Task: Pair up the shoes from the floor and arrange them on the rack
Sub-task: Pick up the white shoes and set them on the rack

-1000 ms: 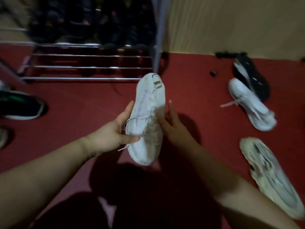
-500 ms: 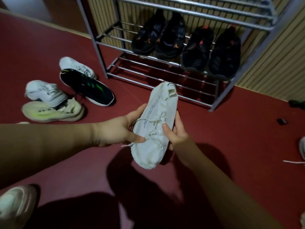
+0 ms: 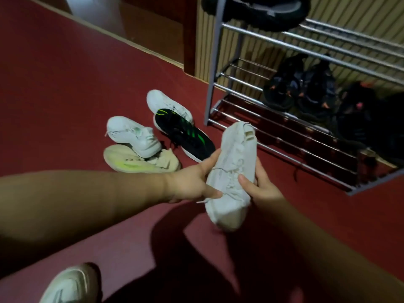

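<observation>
1. Nearest, by the lower left edge of the red floor (image 3: 65, 84), a pale shoe (image 3: 67, 285) lies alone.
2. Above the floor, both hands hold one white laced shoe (image 3: 231, 171), toe nearest the viewer. The left hand (image 3: 192, 184) curls fingers and thumb round its left side. The right hand (image 3: 260, 186) wraps round its right side, thumb on the laces.
3. Beyond the left hand, four shoes cluster on the floor: a cream shoe (image 3: 140, 162) with a yellow-green stripe, a white trainer (image 3: 133, 134) resting on it, a black-and-green shoe (image 3: 185, 134), and another white shoe (image 3: 166, 101) behind that.
4. Farthest, a metal rack (image 3: 212, 73) stands by the wall. Its lower shelf carries dark shoes (image 3: 282, 88) in a row. A black shoe (image 3: 262, 9) sits at the top shelf's left end.
</observation>
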`<state>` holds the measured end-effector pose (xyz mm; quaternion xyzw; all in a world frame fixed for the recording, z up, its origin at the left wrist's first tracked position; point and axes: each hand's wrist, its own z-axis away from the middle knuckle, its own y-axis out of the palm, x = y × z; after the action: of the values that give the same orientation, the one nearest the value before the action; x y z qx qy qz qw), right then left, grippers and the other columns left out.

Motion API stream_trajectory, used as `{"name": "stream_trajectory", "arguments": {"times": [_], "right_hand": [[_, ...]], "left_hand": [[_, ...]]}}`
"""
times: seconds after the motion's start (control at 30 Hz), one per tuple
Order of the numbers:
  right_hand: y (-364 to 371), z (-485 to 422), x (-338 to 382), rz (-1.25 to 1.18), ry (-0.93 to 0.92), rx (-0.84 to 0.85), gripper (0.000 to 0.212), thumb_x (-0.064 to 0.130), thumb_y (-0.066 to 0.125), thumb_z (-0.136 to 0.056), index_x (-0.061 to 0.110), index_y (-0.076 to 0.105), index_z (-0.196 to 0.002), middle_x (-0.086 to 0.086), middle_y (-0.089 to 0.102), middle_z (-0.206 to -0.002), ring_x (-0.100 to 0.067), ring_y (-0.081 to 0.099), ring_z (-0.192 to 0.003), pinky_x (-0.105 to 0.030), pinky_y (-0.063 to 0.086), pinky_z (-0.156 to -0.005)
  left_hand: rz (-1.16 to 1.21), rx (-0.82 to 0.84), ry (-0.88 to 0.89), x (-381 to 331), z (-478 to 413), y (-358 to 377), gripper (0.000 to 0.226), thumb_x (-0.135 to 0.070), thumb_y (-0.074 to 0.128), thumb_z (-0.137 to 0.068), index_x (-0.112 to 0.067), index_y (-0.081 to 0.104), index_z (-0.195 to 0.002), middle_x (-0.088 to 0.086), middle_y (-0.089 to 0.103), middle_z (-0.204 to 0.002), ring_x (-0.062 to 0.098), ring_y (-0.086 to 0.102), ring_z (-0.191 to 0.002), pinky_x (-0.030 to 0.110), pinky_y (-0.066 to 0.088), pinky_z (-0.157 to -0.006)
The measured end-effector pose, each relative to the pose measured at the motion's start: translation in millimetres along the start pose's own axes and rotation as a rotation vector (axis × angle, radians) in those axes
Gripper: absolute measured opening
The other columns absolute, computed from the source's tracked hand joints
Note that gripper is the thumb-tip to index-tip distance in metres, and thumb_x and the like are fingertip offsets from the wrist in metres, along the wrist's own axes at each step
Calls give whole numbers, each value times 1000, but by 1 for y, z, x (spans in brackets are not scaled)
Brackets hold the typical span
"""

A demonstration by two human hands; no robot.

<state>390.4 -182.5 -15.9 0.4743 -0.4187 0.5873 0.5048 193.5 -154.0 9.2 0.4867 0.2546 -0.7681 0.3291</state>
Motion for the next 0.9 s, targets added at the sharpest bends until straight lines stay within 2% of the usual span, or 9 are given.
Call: {"name": "stream_trajectory", "arguments": {"times": [0.07, 0.2, 0.33, 0.43, 0.5, 0.6, 0.7, 0.77, 0.9], "right_hand": [[14, -18, 5, 17, 9, -4, 62, 3, 52, -94, 38, 32, -141, 14, 65, -118, -7, 61, -112, -22, 52, -85], [52, -61, 20, 67, 29, 0, 64, 9, 54, -95, 38, 28, -146, 13, 59, -130, -7, 58, -118, -30, 48, -98], [98, -105, 32, 49, 23, -42, 55, 8, 49, -97, 30, 34, -145, 1, 57, -135, -15, 58, -120, -38, 47, -101], [122, -134, 39, 72, 41, -45, 57, 10, 53, -96, 28, 33, -147, 1, 54, -138, -17, 55, -124, -44, 42, -106], [134, -149, 40, 120, 58, -36, 62, 18, 58, -91, 30, 32, -147, 4, 53, -139, -15, 53, -125, -45, 40, -108], [145, -159, 39, 180, 98, -50, 62, 22, 57, -89, 33, 34, -145, 6, 54, -138, -13, 54, -124, -45, 41, -108], [147, -167, 38, 199, 153, -87, 52, 22, 53, -97, 33, 35, -145, 10, 57, -132, -6, 59, -113, -34, 48, -100], [150, -174, 40, 184, 220, -153, 48, 26, 47, -99, 31, 34, -145, 13, 60, -118, -3, 61, -99, -23, 52, -84], [154, -190, 47, 265, 255, -226, 53, 31, 46, -99, 31, 27, -148, 3, 50, -132, -14, 59, -101, -26, 51, -80]], "left_hand": [[-22, -4, 33, 11, -4, -25, 112, -7, 74, -72, -35, 0, -151, -14, 33, -150, 3, 39, -131, 25, 39, -107], [51, -21, 93, 28, -11, -83, 110, -6, 73, -69, -39, 8, -151, -18, 39, -146, 3, 43, -129, 32, 37, -110], [233, -54, 133, 34, -9, -134, 102, 9, 66, -78, -41, 14, -149, -11, 45, -144, 5, 55, -108, 8, 49, -69], [306, -62, 192, 42, -7, -164, 97, 13, 62, -79, -42, 19, -148, -7, 50, -140, -3, 62, -83, 9, 46, -55], [326, -75, 207, 50, -9, -179, 98, 12, 62, -79, -44, 19, -147, -8, 50, -140, -3, 65, -83, 18, 51, -64], [314, -53, 222, 56, -10, -191, 97, 9, 64, -79, -48, 22, -145, -14, 50, -140, 14, 56, -121, 37, 49, -89], [335, -83, 214, 58, -8, -200, 94, 5, 64, -83, -57, 23, -141, -28, 52, -132, 5, 58, -116, 36, 55, -84], [386, -152, 188, 65, -7, -210, 95, 7, 64, -82, -56, 24, -140, -39, 53, -122, -10, 57, -109, 26, 54, -83], [467, -260, 137, 79, 0, -244, 106, -4, 75, -66, -50, 21, -144, -19, 49, -140, 5, 50, -125, 41, 38, -109]]}}
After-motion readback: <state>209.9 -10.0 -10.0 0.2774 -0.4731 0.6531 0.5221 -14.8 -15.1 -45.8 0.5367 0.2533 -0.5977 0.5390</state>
